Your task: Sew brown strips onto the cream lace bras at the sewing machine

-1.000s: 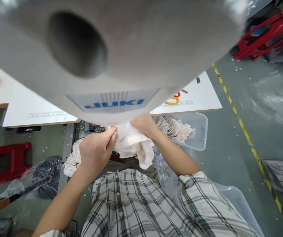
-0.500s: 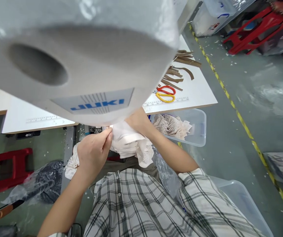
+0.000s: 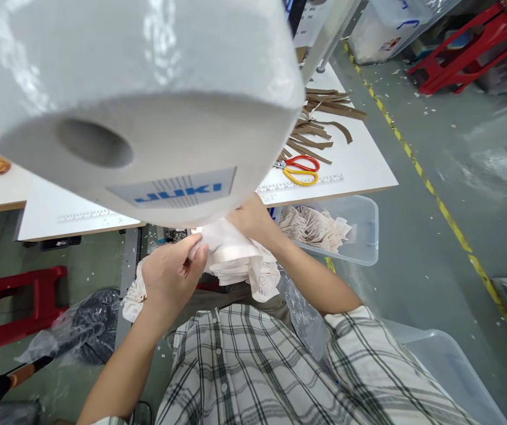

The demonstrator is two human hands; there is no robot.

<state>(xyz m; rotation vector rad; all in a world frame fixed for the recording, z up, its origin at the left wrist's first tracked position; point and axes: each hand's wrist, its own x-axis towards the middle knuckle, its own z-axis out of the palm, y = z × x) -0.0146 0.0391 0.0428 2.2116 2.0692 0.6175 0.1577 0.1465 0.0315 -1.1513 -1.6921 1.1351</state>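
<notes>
A sewing machine head with JUKI lettering fills the upper left and hides the needle area. Below its front edge, my left hand is closed, pinching the left edge of white fabric between thumb and fingers. My right hand lies at the fabric's right side, palm down; its fingertips are hidden behind the machine head. The fabric hangs in gathered folds over my lap, with a lacy-looking end at the right. More crumpled pale fabric shows behind my left wrist.
Red-and-yellow-handled scissors and brown strips lie on the white table. A clear bin with pale fabric pieces stands under its right edge. A red stool and a dark plastic-wrapped bundle are at left.
The view has shifted slightly, so the machine and table appear a little lower and to the right. My left thumb has moved a little apart from the fist along the fabric edge.
</notes>
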